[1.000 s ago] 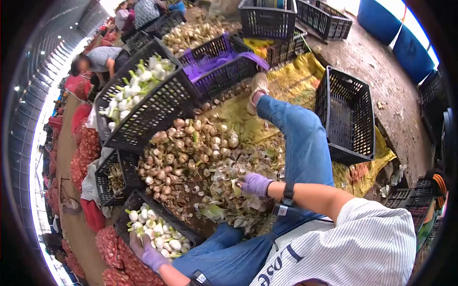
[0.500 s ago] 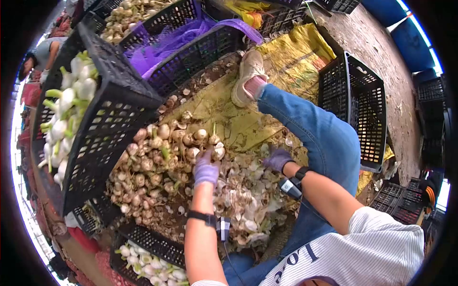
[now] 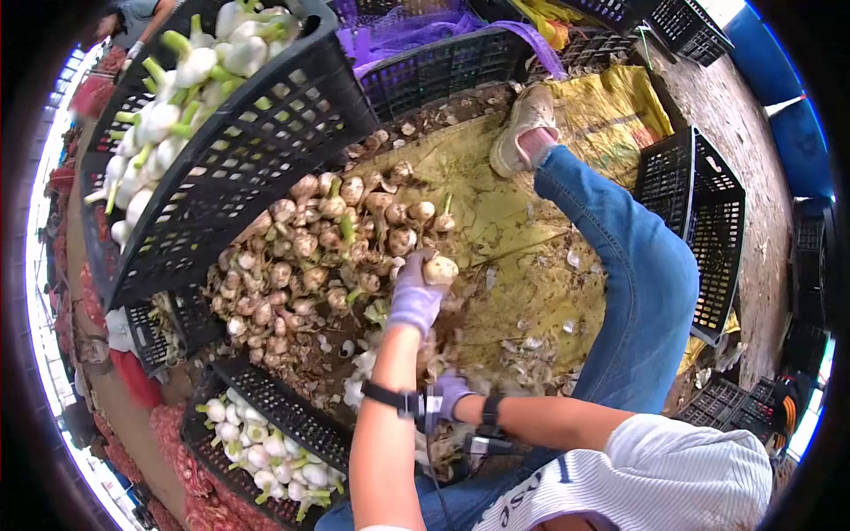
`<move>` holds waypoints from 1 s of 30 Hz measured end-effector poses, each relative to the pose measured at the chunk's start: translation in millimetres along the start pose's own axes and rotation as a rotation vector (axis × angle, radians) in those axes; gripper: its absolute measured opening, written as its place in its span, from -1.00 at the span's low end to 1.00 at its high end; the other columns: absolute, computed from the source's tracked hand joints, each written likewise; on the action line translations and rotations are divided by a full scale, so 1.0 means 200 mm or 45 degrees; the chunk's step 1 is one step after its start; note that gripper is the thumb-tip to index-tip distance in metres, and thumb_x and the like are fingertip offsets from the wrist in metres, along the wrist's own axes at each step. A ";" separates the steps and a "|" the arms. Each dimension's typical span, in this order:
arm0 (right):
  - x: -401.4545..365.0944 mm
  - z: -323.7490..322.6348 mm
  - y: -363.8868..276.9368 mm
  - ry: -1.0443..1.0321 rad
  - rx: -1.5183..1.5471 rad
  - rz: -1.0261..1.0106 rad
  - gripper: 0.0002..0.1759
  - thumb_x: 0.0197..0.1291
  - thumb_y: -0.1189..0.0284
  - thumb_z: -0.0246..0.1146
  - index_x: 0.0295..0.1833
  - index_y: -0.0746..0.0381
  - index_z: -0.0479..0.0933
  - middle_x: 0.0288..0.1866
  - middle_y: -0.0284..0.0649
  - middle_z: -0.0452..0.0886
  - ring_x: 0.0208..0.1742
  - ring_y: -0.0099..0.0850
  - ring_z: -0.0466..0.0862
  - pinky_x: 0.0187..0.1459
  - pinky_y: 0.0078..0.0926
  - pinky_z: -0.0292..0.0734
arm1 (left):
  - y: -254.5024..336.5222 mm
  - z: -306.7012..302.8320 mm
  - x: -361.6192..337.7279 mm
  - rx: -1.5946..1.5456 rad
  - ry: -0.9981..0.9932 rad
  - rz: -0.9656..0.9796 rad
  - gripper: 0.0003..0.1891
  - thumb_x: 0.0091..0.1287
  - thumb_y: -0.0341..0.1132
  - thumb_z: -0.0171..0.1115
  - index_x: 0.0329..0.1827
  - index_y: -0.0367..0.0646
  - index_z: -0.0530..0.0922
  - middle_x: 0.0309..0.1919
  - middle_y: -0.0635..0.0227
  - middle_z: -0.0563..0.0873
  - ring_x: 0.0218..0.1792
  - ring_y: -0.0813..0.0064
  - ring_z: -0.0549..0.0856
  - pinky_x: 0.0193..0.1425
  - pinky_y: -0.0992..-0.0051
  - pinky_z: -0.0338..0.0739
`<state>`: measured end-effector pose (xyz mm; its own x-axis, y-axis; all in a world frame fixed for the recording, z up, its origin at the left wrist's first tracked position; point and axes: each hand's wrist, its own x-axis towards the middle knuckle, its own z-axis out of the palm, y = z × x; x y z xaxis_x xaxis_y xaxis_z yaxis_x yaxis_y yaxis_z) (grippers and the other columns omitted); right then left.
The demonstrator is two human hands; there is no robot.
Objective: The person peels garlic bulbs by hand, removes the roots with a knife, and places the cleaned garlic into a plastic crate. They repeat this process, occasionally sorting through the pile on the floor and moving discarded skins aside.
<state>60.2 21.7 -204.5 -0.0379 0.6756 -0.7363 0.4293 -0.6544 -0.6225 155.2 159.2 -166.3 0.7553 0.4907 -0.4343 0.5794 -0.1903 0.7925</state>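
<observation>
My left hand (image 3: 418,292), in a pale purple glove, is closed around a garlic bulb (image 3: 440,270). It is at the right edge of a heap of unpeeled garlic (image 3: 301,257) with brown, dirty skins. Lower down, my right hand (image 3: 450,396), gloved too, is partly behind my left forearm, near loose garlic skins (image 3: 434,442). Its fingers are hidden and blurred. Under the heap and my foot, a yellow sheet (image 3: 496,221) lies on the ground with scraps of skin on it.
A tilted black crate (image 3: 257,168) of clean white garlic stands at the left; another crate (image 3: 323,420) of white garlic is at lower left. Purple netting (image 3: 416,44) hangs over a crate behind. More black crates (image 3: 717,239) stand at right. A person (image 3: 137,18) is at upper left.
My right hand has swept toward me and left, and the skins have shifted off the middle of the sheet. My left hand now has a bulb lifted in it. The view has shifted.
</observation>
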 end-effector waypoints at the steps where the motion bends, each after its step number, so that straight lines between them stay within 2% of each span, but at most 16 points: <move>1: 0.01 0.01 -0.08 -0.059 -0.175 -0.181 -0.51 -0.08 0.04 0.19 -0.30 0.28 0.61 -0.26 0.05 0.61 -0.21 -0.06 0.61 -0.16 -0.21 0.49 | 0.01 -0.03 -0.08 -0.542 -0.025 -0.195 -0.28 -0.21 -0.68 0.36 0.09 -0.07 0.31 -0.11 0.26 0.54 -0.10 0.41 0.57 -0.05 0.51 0.56; 2: 0.16 0.19 -0.06 -0.048 -0.031 -0.206 -0.49 -0.09 0.01 0.17 -0.30 0.28 0.62 -0.26 0.09 0.60 -0.19 -0.07 0.62 -0.12 -0.19 0.49 | 0.00 -0.07 -0.18 -0.456 0.021 -0.101 -0.31 -0.18 -0.70 0.32 0.09 -0.10 0.32 -0.10 0.27 0.52 -0.11 0.41 0.56 -0.04 0.52 0.54; 3: 0.27 0.31 -0.05 -0.050 0.048 -0.146 -0.41 -0.05 0.00 0.14 -0.04 0.25 0.54 -0.12 0.07 0.58 -0.07 -0.09 0.59 0.00 -0.16 0.43 | -0.02 -0.12 -0.27 -0.373 0.072 -0.002 -0.34 -0.15 -0.72 0.28 0.09 -0.12 0.32 -0.09 0.29 0.50 -0.11 0.41 0.55 -0.03 0.53 0.51; 5: 0.26 0.31 -0.14 0.049 -0.217 -0.020 -0.22 -0.01 -0.05 0.09 0.25 0.23 0.27 0.05 0.07 0.50 0.07 -0.08 0.51 0.10 -0.15 0.35 | 0.13 -0.21 -0.51 -0.790 0.209 -0.089 -0.36 -0.15 -0.67 0.33 0.04 -0.10 0.30 -0.11 0.24 0.49 -0.14 0.42 0.55 -0.13 0.51 0.57; 7: 0.31 0.24 -0.08 -0.177 -0.148 -0.107 -0.11 0.04 -0.09 0.01 0.37 0.23 0.00 0.14 0.10 0.41 0.14 -0.06 0.45 0.11 -0.18 0.35 | 0.17 -0.30 -0.68 -1.400 0.006 -0.024 -0.48 0.05 -0.54 0.28 0.02 -0.16 0.19 -0.18 0.22 0.50 -0.24 0.36 0.62 -0.23 0.45 0.66; 8: 0.32 0.22 -0.03 -0.116 -0.090 -0.156 -0.10 0.05 -0.13 -0.03 0.39 0.19 -0.04 0.13 0.11 0.42 0.13 -0.04 0.45 0.10 -0.19 0.36 | 0.14 -0.29 -0.76 -1.335 0.141 0.054 -0.50 0.07 -0.53 0.27 0.00 -0.15 0.20 -0.20 0.22 0.51 -0.26 0.38 0.61 -0.24 0.46 0.65; 9: 0.06 0.02 -0.17 -0.079 -0.045 0.010 -0.22 0.11 -0.11 -0.08 0.32 0.20 0.17 0.12 0.08 0.44 0.11 -0.06 0.47 0.09 -0.18 0.36 | 0.09 -0.28 -0.83 -1.270 0.277 0.128 -0.53 0.09 -0.51 0.27 -0.01 -0.15 0.20 -0.22 0.22 0.51 -0.28 0.40 0.61 -0.25 0.47 0.65; 11: -0.01 -0.03 -0.12 -0.095 -0.395 -0.217 -0.36 0.16 -0.07 -0.10 0.10 0.22 0.44 0.04 0.07 0.49 0.07 -0.04 0.48 0.08 -0.19 0.37 | 0.04 -0.31 -0.97 -0.933 0.438 0.316 -0.44 0.01 -0.42 0.36 0.04 -0.16 0.24 -0.23 0.23 0.53 -0.30 0.46 0.59 -0.27 0.54 0.57; 13: -0.39 -0.20 -0.25 0.269 -0.463 -0.217 -0.44 0.16 -0.01 -0.04 -0.12 0.27 0.55 0.01 0.05 0.49 0.03 0.00 0.49 0.06 -0.18 0.38 | 0.13 -0.36 -1.13 -0.817 0.438 0.376 -0.33 -0.06 -0.36 0.42 0.12 -0.20 0.25 -0.20 0.25 0.53 -0.26 0.47 0.58 -0.17 0.51 0.54; 15: -0.59 -0.27 -0.27 0.572 -0.354 -0.536 -0.55 0.06 0.28 0.23 0.09 0.13 0.42 -0.04 0.01 0.48 -0.11 -0.10 0.54 -0.06 -0.24 0.46 | 0.17 -0.37 -1.29 -0.742 0.502 0.456 -0.26 -0.10 -0.37 0.45 0.17 -0.22 0.24 -0.14 0.27 0.53 -0.20 0.47 0.57 -0.09 0.50 0.51; 17: -0.77 -0.27 -0.32 0.700 0.352 -0.791 -0.44 0.03 0.22 0.29 0.10 0.30 0.39 0.09 0.04 0.40 0.07 -0.14 0.49 0.06 -0.31 0.41 | 0.26 -0.36 -1.43 -0.844 0.556 0.683 -0.13 -0.17 -0.16 0.54 0.20 -0.19 0.21 -0.07 0.29 0.50 -0.10 0.45 0.54 0.00 0.48 0.48; 19: -0.94 -0.22 -0.44 0.400 1.327 -1.119 -0.37 0.05 0.28 0.31 0.18 0.33 0.30 0.12 -0.12 0.40 0.06 -0.37 0.49 0.02 -0.45 0.42 | 0.28 -0.38 -1.55 -0.925 0.404 0.524 -0.17 -0.14 -0.20 0.52 0.19 -0.16 0.23 -0.01 0.31 0.44 -0.06 0.47 0.50 0.03 0.47 0.44; 20: -1.04 -0.22 -0.49 0.197 1.460 -1.153 -0.35 0.06 0.22 0.32 0.16 0.38 0.31 0.08 -0.24 0.43 0.02 -0.53 0.47 0.00 -0.54 0.42 | 0.25 -0.37 -1.59 -0.913 0.459 0.574 -0.18 -0.14 -0.21 0.52 0.19 -0.16 0.23 -0.01 0.32 0.44 -0.05 0.47 0.49 0.05 0.46 0.43; 25: -1.11 -0.19 -0.66 0.209 1.226 -1.028 -0.11 -0.21 -0.03 0.43 0.11 0.38 0.32 -0.12 -0.32 0.48 -0.15 -0.60 0.44 -0.08 -0.59 0.39 | 0.22 -0.31 -1.71 -1.095 0.450 0.662 -0.19 -0.13 -0.23 0.50 0.19 -0.17 0.23 0.00 0.34 0.42 -0.02 0.48 0.47 0.11 0.45 0.38; 28: -1.21 -0.20 -0.73 0.372 1.066 -0.999 -0.40 -0.11 0.01 0.39 -0.26 0.36 0.46 -0.47 -0.36 0.49 -0.43 -0.62 0.47 -0.37 -0.63 0.44 | 0.21 -0.28 -1.75 -1.066 0.426 0.697 -0.21 -0.11 -0.29 0.48 0.20 -0.16 0.23 0.02 0.33 0.42 -0.01 0.47 0.47 0.09 0.47 0.40; 30: -1.18 -0.22 -0.65 0.260 1.056 -0.946 -0.43 -0.10 0.03 0.38 -0.30 0.36 0.46 -0.50 -0.35 0.51 -0.44 -0.60 0.50 -0.39 -0.63 0.47 | 0.26 -0.27 -1.79 -1.131 0.421 0.628 -0.21 -0.11 -0.30 0.48 0.21 -0.15 0.23 0.02 0.33 0.43 -0.02 0.47 0.48 0.08 0.47 0.41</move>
<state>52.8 -37.4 62.9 0.1464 0.9840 -0.1012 -0.3720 -0.0400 -0.9274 -101.9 19.7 54.1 0.6476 0.7603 0.0514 -0.2988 0.1913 0.9349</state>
